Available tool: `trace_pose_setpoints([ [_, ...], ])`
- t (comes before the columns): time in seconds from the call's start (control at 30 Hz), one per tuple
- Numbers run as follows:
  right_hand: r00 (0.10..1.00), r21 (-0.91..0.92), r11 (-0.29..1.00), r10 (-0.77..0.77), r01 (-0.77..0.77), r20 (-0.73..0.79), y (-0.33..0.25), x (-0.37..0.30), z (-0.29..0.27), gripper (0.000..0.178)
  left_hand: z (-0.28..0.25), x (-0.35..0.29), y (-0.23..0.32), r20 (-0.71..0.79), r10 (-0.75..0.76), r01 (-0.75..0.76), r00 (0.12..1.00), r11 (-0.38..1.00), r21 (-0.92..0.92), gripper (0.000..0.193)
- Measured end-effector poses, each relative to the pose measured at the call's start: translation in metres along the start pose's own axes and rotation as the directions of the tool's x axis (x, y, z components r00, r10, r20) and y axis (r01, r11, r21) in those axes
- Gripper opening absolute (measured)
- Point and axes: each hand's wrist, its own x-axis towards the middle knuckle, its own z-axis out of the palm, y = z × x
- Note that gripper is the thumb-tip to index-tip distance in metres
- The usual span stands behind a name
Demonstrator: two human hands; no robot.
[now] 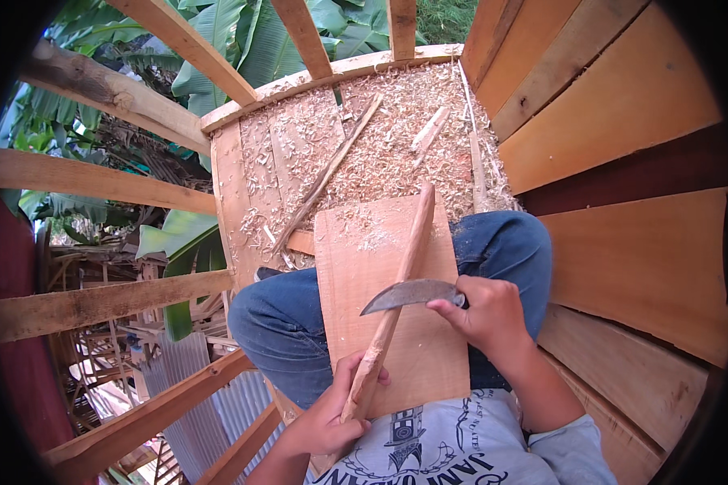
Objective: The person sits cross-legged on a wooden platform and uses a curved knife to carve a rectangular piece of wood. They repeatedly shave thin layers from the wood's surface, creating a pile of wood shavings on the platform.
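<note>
Wall planks [623,105], R side: broad, smooth, orange-brown, one darker band; bent by lens toward rim.

Floor [251,162]: pale rough boards, thick w/ curly wood shavings [396,129]. Several thin offcut sticks lie on it. Open frame of rough beams [97,190] on L; banana leaves + corrugated metal sheet [186,388] seen through gaps below.

Person's legs in blue jeans [291,323], knees up. Grey printed shirt at lower edge, cut off by frame.

Board [429,356]: flat, rectangular, light tan, rests across lap; fine sawdust at far end. Near L corner hidden behind L hand.

Stick [404,267]: long, slim, reddish-tan, partly shaved, lies diagonal on board; far tip reaches past board's far edge, near end in L hand. Near end looks ragged/pale.

L hand [332,416]: fingers wrapped around stick's lower end, thumb over top; firm closed grasp.

R hand [485,311]: fist closed on knife handle; handle itself mostly hidden inside fist, material n/a.

Knife [408,295]: curved dull-grey metal blade, sickle-like, point toward L; blade crosses stick approx mid-length, touching or just above, can't resolve.
</note>
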Motion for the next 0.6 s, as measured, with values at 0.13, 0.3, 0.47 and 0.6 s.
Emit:
trace_pose_setpoints([
  [0.13,0.999,-0.002,0.999,0.051,-0.051,-0.017,0.011,0.016,-0.002,0.056,0.002,0.000,-0.001,-0.020,-0.016,0.014,1.000,0.996,-0.084,0.092],
  [0.3,0.928,0.253,0.903,0.369,-0.347,-0.043,0.029,0.040,0.004,0.062,0.005,-0.008,-0.003,-0.018,0.016,-0.018,1.000,0.998,-0.066,0.089],
  [0.47,0.940,0.403,0.868,0.337,-0.291,-0.046,0.023,0.027,-0.004,0.059,0.015,-0.017,-0.005,-0.043,-0.022,0.020,0.999,0.999,-0.050,0.090],
  [0.6,0.963,0.458,0.853,0.269,-0.251,0.027,0.010,0.006,-0.019,0.056,0.015,-0.012,-0.012,-0.099,-0.041,0.021,0.994,0.981,-0.194,0.090],
])
